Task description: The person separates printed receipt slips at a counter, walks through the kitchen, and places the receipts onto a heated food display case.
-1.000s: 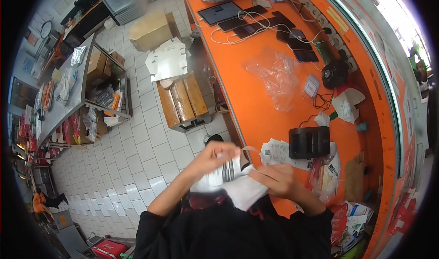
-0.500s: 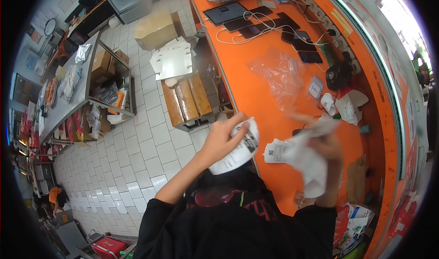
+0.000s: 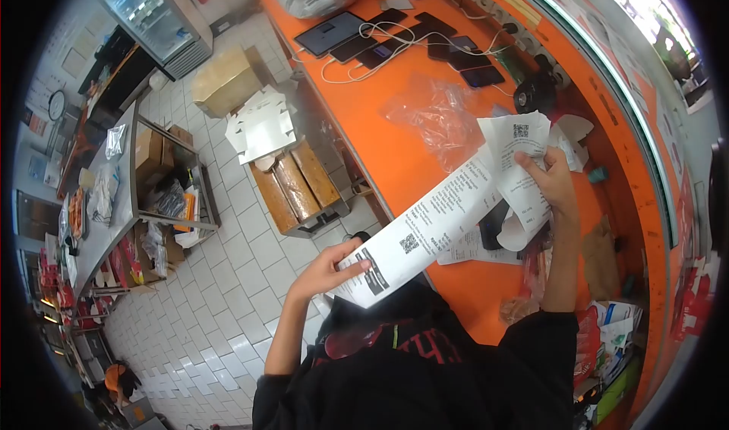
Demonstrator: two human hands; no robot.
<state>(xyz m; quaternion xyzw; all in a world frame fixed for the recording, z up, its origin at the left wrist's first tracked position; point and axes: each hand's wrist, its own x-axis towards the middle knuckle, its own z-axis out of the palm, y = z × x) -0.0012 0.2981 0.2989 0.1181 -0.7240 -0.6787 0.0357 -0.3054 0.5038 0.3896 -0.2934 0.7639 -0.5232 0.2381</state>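
A long white printed receipt strip (image 3: 437,221) stretches between my two hands, over the edge of the orange counter. My left hand (image 3: 328,272) pinches its lower end, by a dark printed block. Up at the right, my right hand (image 3: 548,178) holds the other end, where the paper is folded and bunched with a QR code showing. Behind the strip the black printer (image 3: 492,229) is mostly hidden. More printed slips (image 3: 474,249) lie on the counter under the strip.
On the orange counter (image 3: 364,119) are clear plastic film (image 3: 437,119), several phones and a tablet (image 3: 330,34) with white cables. Wooden blocks (image 3: 296,187) and a cardboard box (image 3: 225,82) stand left of it. A person in orange (image 3: 115,382) is far off at lower left.
My right hand has moved up with the paper, which now shows as one long strip stretched to my left hand. My left hand has moved lower and left. The view has shifted.
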